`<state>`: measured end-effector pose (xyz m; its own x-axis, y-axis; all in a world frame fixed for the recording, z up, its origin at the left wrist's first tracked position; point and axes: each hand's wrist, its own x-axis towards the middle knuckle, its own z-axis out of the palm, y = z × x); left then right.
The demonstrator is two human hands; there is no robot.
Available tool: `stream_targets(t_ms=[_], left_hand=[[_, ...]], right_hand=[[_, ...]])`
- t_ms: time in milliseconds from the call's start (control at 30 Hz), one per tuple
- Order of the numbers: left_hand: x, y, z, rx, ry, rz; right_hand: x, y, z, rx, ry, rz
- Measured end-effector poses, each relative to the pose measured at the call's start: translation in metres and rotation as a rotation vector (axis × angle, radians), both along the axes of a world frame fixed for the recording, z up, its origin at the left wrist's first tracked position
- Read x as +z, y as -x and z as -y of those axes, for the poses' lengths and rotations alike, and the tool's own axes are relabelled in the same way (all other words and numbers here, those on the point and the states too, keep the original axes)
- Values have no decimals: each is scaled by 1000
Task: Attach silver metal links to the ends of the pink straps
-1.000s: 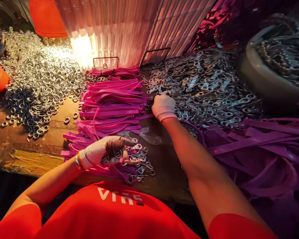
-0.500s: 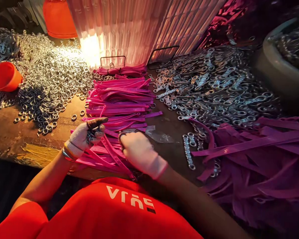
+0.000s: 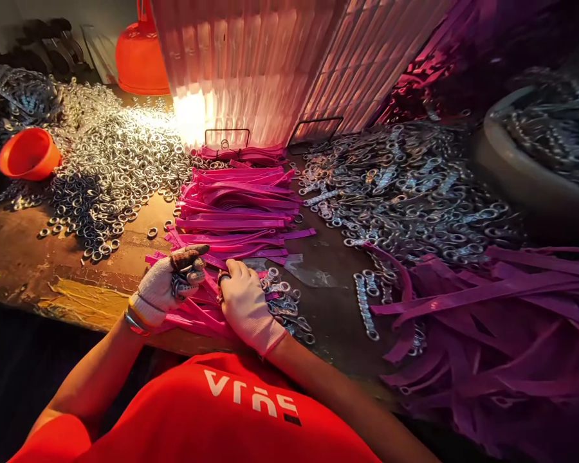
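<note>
My left hand, in a dirty white glove, is closed around several metal rings, its dark thumb and index pointing right. Just right of it, my right hand, in a pale glove, rests with bent fingers over the pink straps; a dark ring-like piece shows at its thumb side, and what its fingertips grip is too small to tell. Both hands are over the lower end of the strap pile. Beside my right wrist lies a small heap of metal ringed pieces.
Loose rings spread at the left by an orange cup. Linked metal pieces lie at the right before a large tub. Purple straps fill the lower right. A ribbed panel stands behind.
My right hand has moved left and down, closer to my left hand, uncovering the small metal heap. The camera view has shifted slightly. My left hand still holds the rings.
</note>
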<state>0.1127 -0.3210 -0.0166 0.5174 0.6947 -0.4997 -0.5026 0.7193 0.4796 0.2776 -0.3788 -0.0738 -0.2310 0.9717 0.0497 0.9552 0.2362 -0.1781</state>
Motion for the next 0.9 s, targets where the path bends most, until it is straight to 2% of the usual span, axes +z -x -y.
stream_targets(t_ms=[100,267,467,633,733,833,900], left_hand=[[0,10,3,49,27,21],[-7,18,15,25,20,20],[-23,-5,32,-115,18,0],[-28,-23,36,-190,-55,-96],[-24,-29,36,-279,-124,-155],[-16,-34,36,-410,-180,-190],[-13,-38,37,-484,-184,-176]], right_hand=[[-9,-3,5,52,-55,-31],[-16,-14,8,215,-121,-80],[-16,-32,13,294,-103,-106],[-15,-53,31,350,-71,-205],[-7,-69,38,325,-59,-426],[7,-82,35,197,-59,-686],[17,-84,27,116,-32,-769]])
